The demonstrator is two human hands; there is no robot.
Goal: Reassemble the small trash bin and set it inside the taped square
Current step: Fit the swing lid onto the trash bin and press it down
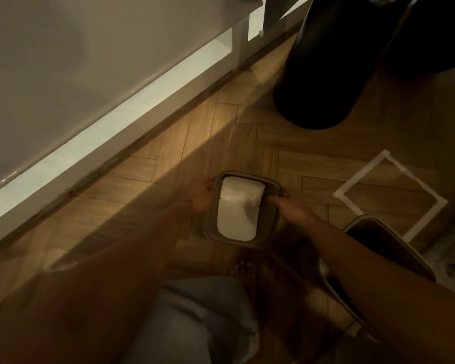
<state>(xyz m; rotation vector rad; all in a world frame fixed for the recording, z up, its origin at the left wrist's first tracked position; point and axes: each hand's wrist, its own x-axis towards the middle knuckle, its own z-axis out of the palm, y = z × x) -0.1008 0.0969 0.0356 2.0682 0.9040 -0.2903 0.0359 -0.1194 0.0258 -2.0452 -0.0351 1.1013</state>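
I hold the lid between both hands, above the floor. My left hand grips its left edge, fingers curled around the rim. My right hand grips the right edge, near a small peg on the frame. The lid is a grey-brown frame with a white flap set in its middle; the flap fills most of the opening and looks tilted.

The bin stands just to the right of my right forearm, partly hidden by it. Its mouth is open and the inside is dark, so I cannot tell what is in it. A grey rim runs round the top.

The taped square lies on the floor beyond the bin, to the right of the lid. White strips mark its sides, and the near corner is cut off from view by the bin's rim. Bare wood shows inside it.

A large black cylinder stands further off, near the square's far corner. A white baseboard runs diagonally along the left. Between the baseboard and the lid the parquet is open. My bare foot and knee sit below the lid.
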